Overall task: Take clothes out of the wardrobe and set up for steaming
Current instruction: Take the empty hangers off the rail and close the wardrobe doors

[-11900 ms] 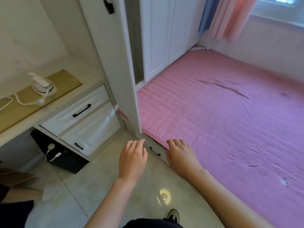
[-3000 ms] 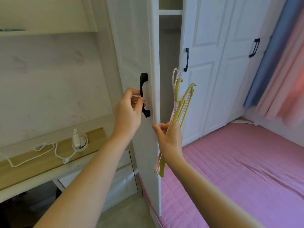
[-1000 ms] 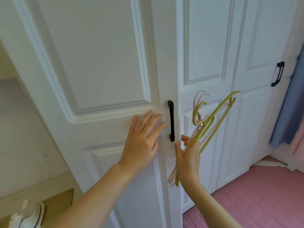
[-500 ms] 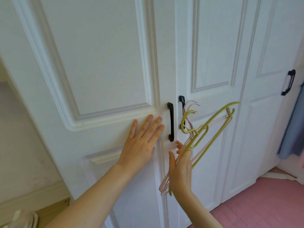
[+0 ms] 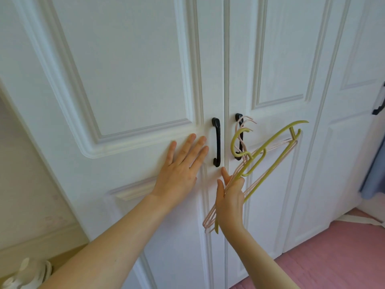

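The white wardrobe's left door (image 5: 129,80) stands shut against the right door (image 5: 277,65). My left hand (image 5: 181,170) lies flat on the left door, fingers spread, just left of its black handle (image 5: 216,142). My right hand (image 5: 230,197) grips a bunch of empty hangers (image 5: 270,161), one green and several pale pink, in front of the right door. Their hooks overlap the right door's black handle (image 5: 238,122). No clothes are visible.
A white steamer (image 5: 27,274) sits on a wooden desk top at the bottom left. The pink mattress (image 5: 337,261) fills the bottom right. A blue curtain (image 5: 375,170) hangs at the right edge, beside a third door with a black handle (image 5: 380,101).
The left door has swung shut under my left hand, which let go of the handle and now presses flat on the panel. My right hand has kept hold of the hangers.
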Demonstrator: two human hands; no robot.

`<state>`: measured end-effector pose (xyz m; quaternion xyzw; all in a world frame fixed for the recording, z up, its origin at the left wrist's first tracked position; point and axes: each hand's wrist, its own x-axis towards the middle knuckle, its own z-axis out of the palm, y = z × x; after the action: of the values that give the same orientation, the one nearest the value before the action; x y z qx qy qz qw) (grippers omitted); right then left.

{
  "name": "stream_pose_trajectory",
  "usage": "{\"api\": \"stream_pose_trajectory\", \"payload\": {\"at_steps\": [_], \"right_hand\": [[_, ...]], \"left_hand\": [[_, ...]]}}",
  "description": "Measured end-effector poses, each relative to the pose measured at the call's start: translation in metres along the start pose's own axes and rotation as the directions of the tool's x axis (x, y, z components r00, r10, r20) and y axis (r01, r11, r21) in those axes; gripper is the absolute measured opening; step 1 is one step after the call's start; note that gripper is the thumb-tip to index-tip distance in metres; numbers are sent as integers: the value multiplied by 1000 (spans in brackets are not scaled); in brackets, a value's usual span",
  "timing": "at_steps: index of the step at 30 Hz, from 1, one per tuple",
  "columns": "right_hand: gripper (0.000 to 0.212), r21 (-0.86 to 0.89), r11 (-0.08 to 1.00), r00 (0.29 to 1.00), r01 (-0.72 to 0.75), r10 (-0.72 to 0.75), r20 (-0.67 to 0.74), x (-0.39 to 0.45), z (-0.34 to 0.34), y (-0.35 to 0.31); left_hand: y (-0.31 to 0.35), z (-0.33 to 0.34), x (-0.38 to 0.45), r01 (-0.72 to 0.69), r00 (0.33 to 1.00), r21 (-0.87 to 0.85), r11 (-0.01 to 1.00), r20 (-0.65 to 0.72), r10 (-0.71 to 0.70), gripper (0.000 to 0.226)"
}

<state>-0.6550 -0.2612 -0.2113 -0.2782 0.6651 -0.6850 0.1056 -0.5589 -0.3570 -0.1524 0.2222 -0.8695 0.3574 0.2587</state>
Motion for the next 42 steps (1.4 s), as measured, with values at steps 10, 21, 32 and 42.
{"api": "stream_pose_trajectory", "payload": {"at_steps": [10, 21, 32, 42], "right_hand": [[38, -247, 961, 992, 127, -117, 54, -15, -6, -15], [20, -183, 982, 999, 36, -39, -8, -94, -46, -27], [22, -9, 999, 995, -34, 35, 94, -246, -44, -74], [32, -31, 982, 934, -184, 185, 304, -390, 2, -71]], "left_hand": [[-1, -18, -3, -13, 999, -153, 988, 39, 19, 70], [-6, -48, -79, 132, 954, -457, 880, 299, 13, 44], [-23, -112, -199, 376, 898, -807, 456, 438, 36, 42], [-56, -195, -297, 504, 844, -798, -330, 536, -9, 43]]}}
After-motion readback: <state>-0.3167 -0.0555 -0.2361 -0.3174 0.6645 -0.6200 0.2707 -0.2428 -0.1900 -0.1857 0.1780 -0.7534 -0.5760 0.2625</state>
